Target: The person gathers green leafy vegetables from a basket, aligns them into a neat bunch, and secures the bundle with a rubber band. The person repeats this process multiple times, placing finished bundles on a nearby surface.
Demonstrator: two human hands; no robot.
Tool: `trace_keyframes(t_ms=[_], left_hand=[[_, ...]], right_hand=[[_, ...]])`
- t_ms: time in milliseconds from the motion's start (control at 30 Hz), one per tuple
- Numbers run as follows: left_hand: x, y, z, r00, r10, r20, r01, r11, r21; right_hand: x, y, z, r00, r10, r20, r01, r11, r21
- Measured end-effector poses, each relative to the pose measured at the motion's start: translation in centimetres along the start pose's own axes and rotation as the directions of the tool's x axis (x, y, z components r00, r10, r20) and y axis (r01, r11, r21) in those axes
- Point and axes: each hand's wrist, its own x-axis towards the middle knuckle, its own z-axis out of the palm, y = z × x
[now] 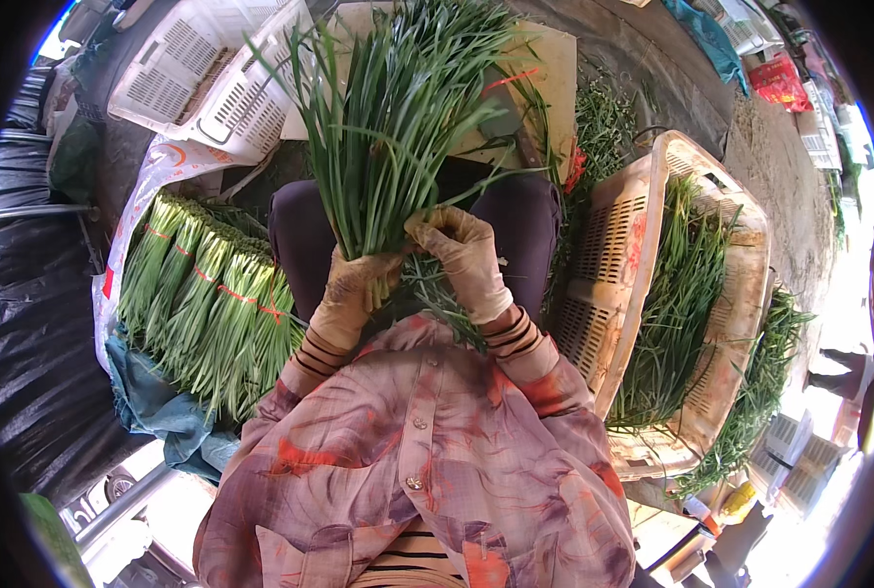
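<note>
My gloved left hand (359, 284) is closed round the lower end of an upright bunch of long, flat green leaves (378, 137), which fans out upward. My gloved right hand (457, 255) is beside the bunch's lower right, fingers curled in a pinch at the leaves; what exactly they grip is too small to tell. Some loose leaves (437, 294) hang below my hands, in front of my dark-trousered knees (515, 216). Behind the bunch lies a pale board (545, 69) with leaves and a red tie strip (510, 76) on it.
At left, several red-tied bundles (202, 304) lie by blue sheeting (163, 412) and black plastic (35, 323). White crates (172, 78) stand upper left. At right is a worn crate (726, 353) holding loose greens (677, 284), with more greens (770, 363) alongside and on the ground behind.
</note>
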Motion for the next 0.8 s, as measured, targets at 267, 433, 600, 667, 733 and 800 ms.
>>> trace_keyframes(t_ms=[267,433,600,667,733,800], left_hand=[[1.2,1.1,-1.8,0.992,0.055,0.113,-0.021,0.958,-0.286],[1.1,2.9,-0.9,0.990,0.077,0.117,-0.067,0.994,-0.089],[0.3,2.8,0.3,0.993,0.118,0.016,-0.119,0.988,0.100],[0.4,1.8,0.7,0.995,0.064,-0.077,-0.070,0.995,-0.077],[0.3,1.2,0.8,0.990,0.131,-0.052,-0.120,0.975,0.185],[0.4,1.0,0.8,0.987,0.158,-0.016,-0.154,0.975,0.158]], right_hand=[[-3.0,-1.3,-2.7,0.803,-0.033,0.595,0.034,0.999,0.010],[-2.8,0.8,-4.3,0.900,0.033,0.435,0.412,0.262,-0.873],[-0.5,-4.2,1.0,0.897,-0.430,0.106,0.393,0.664,-0.635],[1.3,-4.8,2.2,0.832,-0.554,0.028,0.435,0.621,-0.652],[3.0,-3.7,1.6,0.879,-0.475,0.046,0.394,0.667,-0.632],[3.8,-2.2,1.4,0.940,-0.339,-0.027,0.291,0.843,-0.453]])
